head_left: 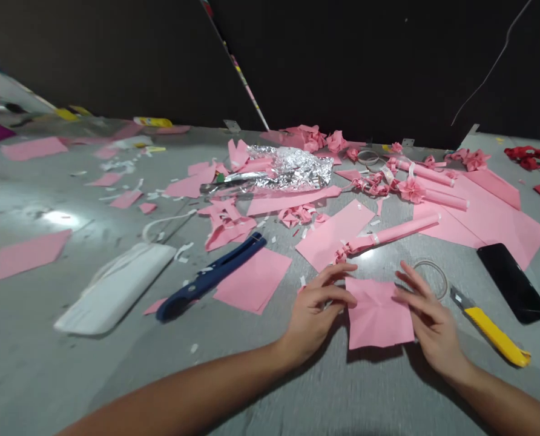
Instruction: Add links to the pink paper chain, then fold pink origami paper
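A square of pink paper [379,313] with faint crease lines is held between my two hands just above the grey surface. My left hand [318,315] pinches its left edge between thumb and fingers. On the opposite edge, the fingers of my right hand [433,321] grip the paper, the thumb mostly hidden. Beyond my hands lies a rolled pink paper tube [397,233] with a crumpled end. Close to my right hand are a roll of clear tape [443,284] and a yellow box cutter [497,333] with its blade end towards the tape.
At left lie a white pouch [115,290] and a long navy stapler-like tool [213,275] over pink sheets [258,281]. Crumpled foil [292,166] sits farther back among paper scraps. A black phone [513,281] rests at right. A dark panel [342,66] stands behind.
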`<control>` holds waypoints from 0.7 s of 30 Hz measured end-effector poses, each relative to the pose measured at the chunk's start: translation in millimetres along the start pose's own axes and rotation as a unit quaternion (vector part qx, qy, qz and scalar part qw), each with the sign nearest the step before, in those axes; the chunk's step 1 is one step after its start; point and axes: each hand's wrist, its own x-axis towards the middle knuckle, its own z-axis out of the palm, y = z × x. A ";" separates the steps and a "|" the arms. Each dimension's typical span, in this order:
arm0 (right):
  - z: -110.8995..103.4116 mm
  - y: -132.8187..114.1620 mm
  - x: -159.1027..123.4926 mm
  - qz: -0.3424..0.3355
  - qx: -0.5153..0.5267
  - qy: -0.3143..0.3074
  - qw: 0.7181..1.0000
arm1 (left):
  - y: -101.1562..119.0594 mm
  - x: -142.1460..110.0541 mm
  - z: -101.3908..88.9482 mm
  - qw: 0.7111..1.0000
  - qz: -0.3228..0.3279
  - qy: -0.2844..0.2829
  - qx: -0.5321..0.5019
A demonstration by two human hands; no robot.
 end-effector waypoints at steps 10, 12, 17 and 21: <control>7.0 -7.1 6.6 0.181 0.208 0.026 0.961 | -0.5 -0.8 1.1 0.999 0.042 -0.004 -0.012; 6.8 -4.0 7.4 0.176 0.210 0.025 0.961 | -0.8 0.9 2.3 0.999 0.042 -0.011 -0.022; 1.8 3.3 12.8 0.184 0.233 0.000 0.955 | -0.7 0.9 3.2 0.998 0.052 -0.035 -0.015; 6.7 -3.3 14.1 0.219 0.270 -0.028 0.937 | 0.4 -5.4 2.4 0.998 0.043 -0.045 0.011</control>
